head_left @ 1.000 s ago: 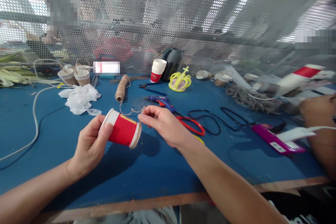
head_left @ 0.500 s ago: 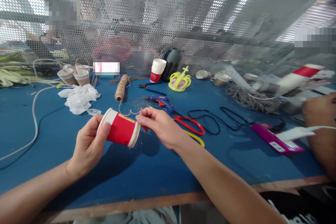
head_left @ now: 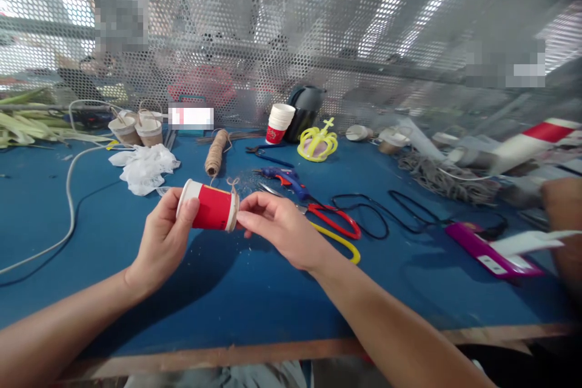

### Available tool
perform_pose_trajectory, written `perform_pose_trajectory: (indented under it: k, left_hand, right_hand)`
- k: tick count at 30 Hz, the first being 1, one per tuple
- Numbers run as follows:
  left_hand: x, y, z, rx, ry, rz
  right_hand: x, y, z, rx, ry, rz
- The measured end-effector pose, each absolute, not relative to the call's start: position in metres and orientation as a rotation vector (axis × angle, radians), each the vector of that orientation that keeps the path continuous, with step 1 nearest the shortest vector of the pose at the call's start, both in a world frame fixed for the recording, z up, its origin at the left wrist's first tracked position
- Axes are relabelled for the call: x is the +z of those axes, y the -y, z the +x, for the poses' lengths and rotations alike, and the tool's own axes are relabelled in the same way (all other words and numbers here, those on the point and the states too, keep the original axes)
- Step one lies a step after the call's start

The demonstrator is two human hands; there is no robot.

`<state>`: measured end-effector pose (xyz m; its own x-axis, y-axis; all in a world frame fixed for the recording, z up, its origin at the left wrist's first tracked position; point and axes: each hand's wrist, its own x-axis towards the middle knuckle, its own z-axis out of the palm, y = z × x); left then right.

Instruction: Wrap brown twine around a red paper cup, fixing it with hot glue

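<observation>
over the blue tabletop (head_left: pixel 204 315), the left grip (head_left: pixel 163 239) clasped a red-and-white cup (head_left: pixel 213 206) sideways; the right grip (head_left: pixel 284 227) touched its base, whether pinching twine (head_left: pixel 234 183) i couldn't tell.

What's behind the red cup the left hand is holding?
Behind the cup, a roll of string lies on the blue table. The cup covers the patch right behind it, so I can't tell what's there.

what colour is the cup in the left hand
The cup is mostly red and white, seen in the head view.
</observation>
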<state>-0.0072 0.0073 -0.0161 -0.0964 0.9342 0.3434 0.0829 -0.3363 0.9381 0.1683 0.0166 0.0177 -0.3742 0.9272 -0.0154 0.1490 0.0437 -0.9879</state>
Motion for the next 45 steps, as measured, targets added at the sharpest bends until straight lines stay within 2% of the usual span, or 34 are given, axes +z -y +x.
perform_pose_trajectory:
  k: [16, 21, 25, 28, 31, 37, 45]
  left_hand:
    - [-0.019, -0.004, -0.008, 1.548, -1.060, 1.588]
    - [-0.020, -0.011, -0.014, 1.352, -0.964, 1.416]
    - [-0.013, -0.020, -0.017, 1.165, -0.888, 1.151]
    - [-0.009, -0.024, -0.017, 1.046, -0.829, 1.015]
    - [-0.010, -0.024, -0.017, 1.051, -0.838, 1.006]
    - [-0.015, -0.020, -0.018, 1.125, -0.956, 1.190]
    - [-0.011, -0.015, -0.015, 1.064, -1.024, 1.318]
  right_hand:
    - [0.014, -0.016, 0.167, 1.301, 1.653, -1.128]
    - [0.021, -0.014, 0.169, 1.172, 1.791, -1.110]
    - [0.019, -0.013, 0.168, 0.858, 2.019, -1.009]
    - [0.017, -0.013, 0.168, 0.758, 2.141, -0.953]
    - [0.017, -0.014, 0.169, 0.805, 2.171, -0.960]
    - [0.023, -0.015, 0.173, 1.173, 1.908, -1.129]
    - [0.021, -0.018, 0.170, 1.241, 1.796, -1.208]
